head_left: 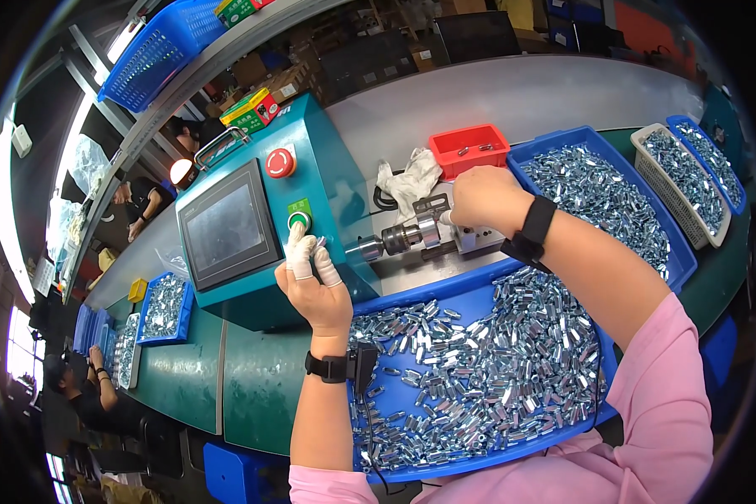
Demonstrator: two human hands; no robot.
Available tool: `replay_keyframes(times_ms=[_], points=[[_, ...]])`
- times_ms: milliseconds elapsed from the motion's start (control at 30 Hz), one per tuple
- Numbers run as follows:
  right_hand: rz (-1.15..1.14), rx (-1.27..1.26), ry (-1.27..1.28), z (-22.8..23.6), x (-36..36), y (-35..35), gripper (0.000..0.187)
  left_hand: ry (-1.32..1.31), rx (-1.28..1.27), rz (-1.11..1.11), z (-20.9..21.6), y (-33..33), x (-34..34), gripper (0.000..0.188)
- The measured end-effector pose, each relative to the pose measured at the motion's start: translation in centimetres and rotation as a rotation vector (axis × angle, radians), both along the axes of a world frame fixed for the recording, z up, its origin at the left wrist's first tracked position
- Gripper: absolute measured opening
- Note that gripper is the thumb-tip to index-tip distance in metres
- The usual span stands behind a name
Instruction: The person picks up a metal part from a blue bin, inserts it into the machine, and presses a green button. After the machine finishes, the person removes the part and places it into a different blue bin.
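My left hand [314,281], white tape or cots on its fingers, reaches up to the teal machine [328,181]. One fingertip touches the green push button [299,221]. A small glint shows between its bent fingers, too little to name. My right hand [489,200] is curled over the metal fixture [470,239] beside the machine's chuck [401,238]; its fingertips and whatever they grip are mostly hidden. Under my forearms, a large blue tray [470,315] holds many shiny hexagonal metal sleeves [512,361].
Behind the fixture stand a red bin [470,139] with a few parts and a crumpled white glove [412,181]. More blue trays [685,273] and a pale basket [685,214] of parts stand right. A screen [227,223] and red stop knob [280,163] face me. Other people sit far left.
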State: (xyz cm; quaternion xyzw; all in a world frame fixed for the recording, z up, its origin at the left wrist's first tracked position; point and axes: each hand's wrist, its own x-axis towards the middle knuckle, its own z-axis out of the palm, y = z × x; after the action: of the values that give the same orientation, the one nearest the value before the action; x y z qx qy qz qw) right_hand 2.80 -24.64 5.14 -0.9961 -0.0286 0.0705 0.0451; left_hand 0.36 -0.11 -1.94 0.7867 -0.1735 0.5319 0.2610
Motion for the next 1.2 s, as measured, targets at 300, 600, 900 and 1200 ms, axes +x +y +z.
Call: replay_keyframes(times_ms=[300, 600, 900, 1200], points=[[0.086, -0.034, -0.026, -2.3, 0.6, -0.6, 0.028, 0.001, 0.000, 0.006, 0.1, 0.1, 0.0, 0.018], [0.119, 0.221, -0.254, -6.4, 0.3, -3.4, 0.056, -0.009, -0.015, -0.003, 0.0, -0.2, 0.2, 0.017], [0.093, 0.184, -0.161, -3.8, 0.1, -3.5, 0.045, -0.012, -0.004, 0.022, -0.1, -0.2, 0.2, 0.016], [0.100, -0.089, -0.226, -1.6, -1.4, 0.1, 0.022, -0.024, -0.002, 0.005, -0.2, -0.1, 0.3, 0.017]])
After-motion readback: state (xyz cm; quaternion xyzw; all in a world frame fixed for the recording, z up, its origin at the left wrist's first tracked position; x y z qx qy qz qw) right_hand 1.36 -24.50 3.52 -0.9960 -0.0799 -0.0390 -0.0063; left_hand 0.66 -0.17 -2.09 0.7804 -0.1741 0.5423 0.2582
